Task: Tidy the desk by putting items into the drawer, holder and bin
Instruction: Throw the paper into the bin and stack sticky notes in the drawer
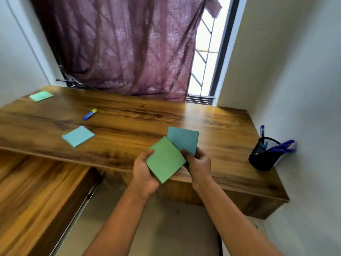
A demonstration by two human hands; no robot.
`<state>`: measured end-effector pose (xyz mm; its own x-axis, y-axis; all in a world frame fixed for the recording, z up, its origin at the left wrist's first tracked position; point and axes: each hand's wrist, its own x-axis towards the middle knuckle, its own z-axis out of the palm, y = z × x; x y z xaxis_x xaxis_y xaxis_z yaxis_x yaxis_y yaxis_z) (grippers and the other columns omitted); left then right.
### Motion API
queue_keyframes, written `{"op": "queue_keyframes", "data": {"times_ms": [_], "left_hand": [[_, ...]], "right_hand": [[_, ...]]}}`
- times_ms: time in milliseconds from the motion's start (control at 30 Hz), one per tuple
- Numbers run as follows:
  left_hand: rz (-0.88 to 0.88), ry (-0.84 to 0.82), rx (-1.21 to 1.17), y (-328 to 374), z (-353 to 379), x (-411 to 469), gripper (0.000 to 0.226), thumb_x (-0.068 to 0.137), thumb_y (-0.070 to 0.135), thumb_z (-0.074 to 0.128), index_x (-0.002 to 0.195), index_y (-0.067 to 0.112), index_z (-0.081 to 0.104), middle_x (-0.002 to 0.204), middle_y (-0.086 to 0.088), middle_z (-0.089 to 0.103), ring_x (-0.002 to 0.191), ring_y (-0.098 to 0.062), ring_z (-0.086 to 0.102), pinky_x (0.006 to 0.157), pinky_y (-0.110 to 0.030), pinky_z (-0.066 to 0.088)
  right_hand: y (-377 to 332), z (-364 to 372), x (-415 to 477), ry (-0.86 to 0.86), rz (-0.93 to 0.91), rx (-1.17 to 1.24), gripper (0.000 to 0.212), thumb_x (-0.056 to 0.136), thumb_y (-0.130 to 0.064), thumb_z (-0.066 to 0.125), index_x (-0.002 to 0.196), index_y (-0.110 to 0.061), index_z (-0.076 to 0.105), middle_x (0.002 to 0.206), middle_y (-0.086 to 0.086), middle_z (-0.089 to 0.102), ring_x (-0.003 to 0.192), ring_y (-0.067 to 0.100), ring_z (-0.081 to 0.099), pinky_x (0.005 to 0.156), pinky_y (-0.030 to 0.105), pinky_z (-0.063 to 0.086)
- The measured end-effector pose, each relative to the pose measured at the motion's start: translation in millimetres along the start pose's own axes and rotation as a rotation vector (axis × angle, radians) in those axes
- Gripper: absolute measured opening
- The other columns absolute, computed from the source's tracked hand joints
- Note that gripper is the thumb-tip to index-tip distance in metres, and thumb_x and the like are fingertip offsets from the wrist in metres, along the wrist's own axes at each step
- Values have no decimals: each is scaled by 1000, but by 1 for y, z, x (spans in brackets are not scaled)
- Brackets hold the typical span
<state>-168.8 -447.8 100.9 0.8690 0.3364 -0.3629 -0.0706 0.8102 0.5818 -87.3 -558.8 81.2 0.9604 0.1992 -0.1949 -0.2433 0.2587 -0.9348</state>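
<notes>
My left hand [143, 172] grips a green sticky-note pad [165, 159] over the desk's front edge. Just to its right, my right hand [200, 163] pinches a teal sticky-note pad [184, 139] by its lower corner; the green pad overlaps it. On the wooden desk [138, 115] lie a light blue pad [78, 138], a pale green pad [41, 96] at the far left, and a blue glue stick with a yellow cap [89, 114]. A black mesh pen holder [263, 156] with several blue pens stands at the desk's right end. A wooden drawer [33, 191] stands pulled out at the lower left.
A purple curtain [120, 43] hangs behind the desk, with a barred window [206, 52] beside it. White walls close in on the left and right. The floor [147, 228] shows below the desk between my forearms.
</notes>
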Motion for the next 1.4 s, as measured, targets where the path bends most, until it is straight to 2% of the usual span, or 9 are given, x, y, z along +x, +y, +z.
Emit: {"op": "queue_keyframes", "data": {"times_ms": [233,367,467,600,800,900,1067,1167,1400], "left_hand": [[48,199,45,57,-74,-41,31,85,17,42,109,6,60,86,-18,73,79,-35,67,69,-40,51],[94,296,62,99,-139,-69,36,81,16,45,114,9,59,97,-18,70,87,-35,65,77,-43,52],[83,346,90,137,-194,-97,40,73,15,48,110,10,61,94,-18,73,83,-35,68,73,-42,54],[55,489,146,195,-274,-136,31,78,12,48,107,7,58,90,-18,71,82,-34,66,69,-39,52],[22,642,309,266,-380,-173,23,83,9,55,105,3,55,89,-18,65,80,-33,61,67,-37,48],[26,646,361,281,-404,-172,15,83,10,56,97,7,54,88,-16,64,78,-32,60,67,-36,49],[-115,553,643,286,-415,-151,9,87,18,55,91,11,51,89,-17,62,80,-31,58,70,-37,48],[-195,464,824,284,-419,-137,13,89,22,53,98,13,51,96,-17,60,88,-31,57,77,-38,46],[-239,287,914,272,-432,-110,43,87,4,39,116,28,60,111,-15,58,93,-31,55,73,-33,46]], "right_hand": [[25,65,-38,-179,147,-41,31,97,-24,51,127,-15,49,113,9,65,95,25,64,78,43,56],[51,114,-71,-283,262,-239,26,102,-35,38,125,-25,44,97,1,59,69,10,48,50,22,37],[81,159,-97,-399,321,-310,18,103,-27,37,113,-20,50,93,2,55,65,8,41,52,21,36],[124,225,-134,-564,336,-450,20,99,-7,44,117,-8,52,111,10,59,80,13,55,63,21,50],[190,302,-175,-553,267,-881,40,89,0,60,127,-3,50,124,15,59,105,26,64,72,30,60],[204,317,-190,-584,177,-1131,47,85,2,64,130,-2,48,126,17,56,110,29,61,85,42,57],[215,316,-210,-632,136,-1440,61,82,-3,69,137,-9,43,129,11,54,115,25,57,91,35,54],[219,318,-217,-650,103,-1483,58,87,-4,62,139,-13,40,125,12,55,110,27,60,88,35,55],[244,329,-218,-739,63,-1772,91,82,3,63,150,-27,11,120,16,54,96,31,64,77,43,58]]}}
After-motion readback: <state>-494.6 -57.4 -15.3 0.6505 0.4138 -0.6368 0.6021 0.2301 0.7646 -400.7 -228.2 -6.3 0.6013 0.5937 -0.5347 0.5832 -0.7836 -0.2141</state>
